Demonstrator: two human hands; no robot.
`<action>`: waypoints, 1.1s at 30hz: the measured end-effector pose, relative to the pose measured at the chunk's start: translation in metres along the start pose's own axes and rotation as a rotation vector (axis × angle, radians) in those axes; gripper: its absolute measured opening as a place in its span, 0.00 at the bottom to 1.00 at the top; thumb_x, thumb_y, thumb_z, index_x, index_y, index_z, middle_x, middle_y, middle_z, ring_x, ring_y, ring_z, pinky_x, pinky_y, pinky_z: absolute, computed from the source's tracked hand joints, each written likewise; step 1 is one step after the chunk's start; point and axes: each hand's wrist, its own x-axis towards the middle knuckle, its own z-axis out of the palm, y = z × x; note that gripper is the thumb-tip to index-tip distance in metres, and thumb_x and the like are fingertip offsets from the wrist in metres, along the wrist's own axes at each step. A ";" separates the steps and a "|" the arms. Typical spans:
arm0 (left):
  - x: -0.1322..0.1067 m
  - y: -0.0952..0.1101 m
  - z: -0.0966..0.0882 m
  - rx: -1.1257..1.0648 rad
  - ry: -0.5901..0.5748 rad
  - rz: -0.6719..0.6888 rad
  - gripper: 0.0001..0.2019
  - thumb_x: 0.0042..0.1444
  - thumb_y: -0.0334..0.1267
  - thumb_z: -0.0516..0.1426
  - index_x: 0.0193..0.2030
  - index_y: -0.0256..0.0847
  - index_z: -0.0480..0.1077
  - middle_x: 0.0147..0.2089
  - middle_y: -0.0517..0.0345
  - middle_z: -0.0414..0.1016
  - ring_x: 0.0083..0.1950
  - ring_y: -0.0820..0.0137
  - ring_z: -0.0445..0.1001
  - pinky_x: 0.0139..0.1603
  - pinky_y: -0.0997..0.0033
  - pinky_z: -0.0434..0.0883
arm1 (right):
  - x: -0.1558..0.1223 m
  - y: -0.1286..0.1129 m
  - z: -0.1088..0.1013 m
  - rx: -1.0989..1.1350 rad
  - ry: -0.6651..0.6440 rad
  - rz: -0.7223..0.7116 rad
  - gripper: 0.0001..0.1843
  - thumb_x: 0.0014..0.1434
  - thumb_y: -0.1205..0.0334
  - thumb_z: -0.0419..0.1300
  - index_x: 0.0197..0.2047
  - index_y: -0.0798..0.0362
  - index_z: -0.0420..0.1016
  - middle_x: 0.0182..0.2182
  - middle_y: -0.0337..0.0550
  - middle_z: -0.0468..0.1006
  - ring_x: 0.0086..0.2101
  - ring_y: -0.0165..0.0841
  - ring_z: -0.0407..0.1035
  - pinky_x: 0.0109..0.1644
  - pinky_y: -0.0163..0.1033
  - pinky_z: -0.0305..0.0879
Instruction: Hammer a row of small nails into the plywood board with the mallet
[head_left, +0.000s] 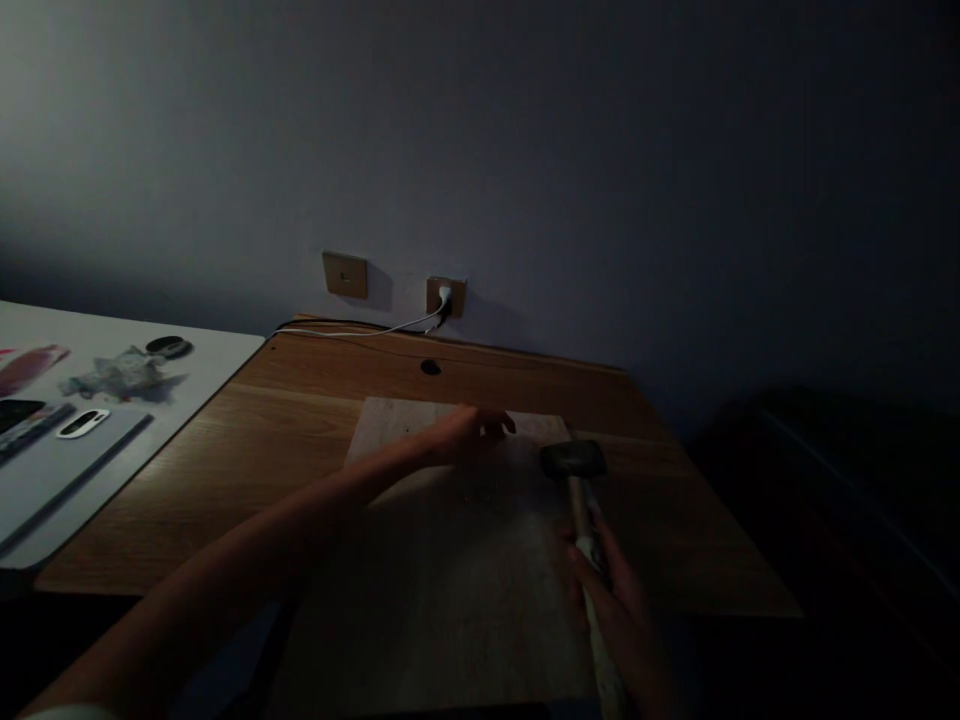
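Both hands busy: left hand [465,435], fingers open, steadies pale wooden board [450,560]; right hand [611,590] grips black-headed mallet [574,460].

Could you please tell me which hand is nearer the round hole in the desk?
Left. The left hand rests just short of the hole; the right hand grips the mallet, farther off.

Open wood on worktop [247,450] left of board [450,570] and right of mallet [574,459], room to pass there; wall [600,200] and cable [360,331] close the back; cluttered white table [221,352] hems the left side
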 end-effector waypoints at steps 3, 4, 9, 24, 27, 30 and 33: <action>0.034 -0.010 0.020 -0.036 0.027 -0.060 0.10 0.59 0.27 0.57 0.44 0.36 0.79 0.40 0.56 0.82 0.39 0.71 0.77 0.42 0.75 0.69 | -0.003 -0.002 0.003 0.003 0.023 0.060 0.28 0.61 0.42 0.60 0.59 0.46 0.75 0.35 0.43 0.83 0.31 0.40 0.77 0.31 0.40 0.73; 0.043 -0.012 0.026 -0.042 0.032 -0.061 0.10 0.58 0.27 0.57 0.43 0.36 0.79 0.40 0.56 0.82 0.39 0.71 0.77 0.43 0.75 0.69 | -0.004 -0.002 0.004 0.007 0.031 0.083 0.28 0.61 0.41 0.60 0.59 0.46 0.75 0.33 0.42 0.82 0.28 0.39 0.75 0.28 0.40 0.72; 0.060 -0.021 0.046 -0.052 -0.002 -0.022 0.10 0.56 0.26 0.58 0.42 0.36 0.79 0.42 0.55 0.82 0.43 0.69 0.78 0.46 0.74 0.69 | -0.003 -0.001 0.005 0.000 0.102 0.014 0.29 0.60 0.41 0.61 0.59 0.47 0.76 0.49 0.48 0.82 0.43 0.45 0.78 0.40 0.44 0.76; 0.011 0.008 0.049 -0.343 -0.075 -0.041 0.07 0.58 0.32 0.59 0.43 0.34 0.73 0.40 0.53 0.79 0.40 0.68 0.76 0.40 0.72 0.70 | -0.007 -0.004 0.004 0.084 0.053 0.126 0.34 0.59 0.41 0.62 0.64 0.46 0.72 0.44 0.46 0.82 0.34 0.40 0.76 0.32 0.41 0.73; 0.007 0.016 0.052 -0.367 -0.120 0.009 0.09 0.59 0.34 0.59 0.45 0.35 0.74 0.42 0.52 0.79 0.42 0.68 0.76 0.42 0.71 0.70 | -0.007 -0.005 0.005 0.104 0.041 0.159 0.35 0.58 0.41 0.62 0.65 0.47 0.71 0.36 0.42 0.80 0.29 0.37 0.73 0.27 0.38 0.70; 0.017 0.011 0.052 -0.410 -0.087 0.033 0.10 0.59 0.35 0.60 0.46 0.35 0.73 0.42 0.52 0.79 0.41 0.68 0.76 0.43 0.71 0.71 | -0.008 -0.008 0.006 0.143 0.012 0.219 0.36 0.58 0.40 0.63 0.64 0.48 0.70 0.23 0.33 0.70 0.21 0.33 0.65 0.21 0.35 0.62; 0.039 -0.001 0.051 -0.428 -0.014 -0.006 0.10 0.58 0.34 0.60 0.46 0.35 0.72 0.41 0.53 0.79 0.40 0.69 0.77 0.42 0.72 0.71 | -0.009 -0.013 0.006 0.153 0.021 0.235 0.34 0.56 0.39 0.64 0.60 0.49 0.74 0.21 0.32 0.68 0.20 0.32 0.64 0.21 0.34 0.61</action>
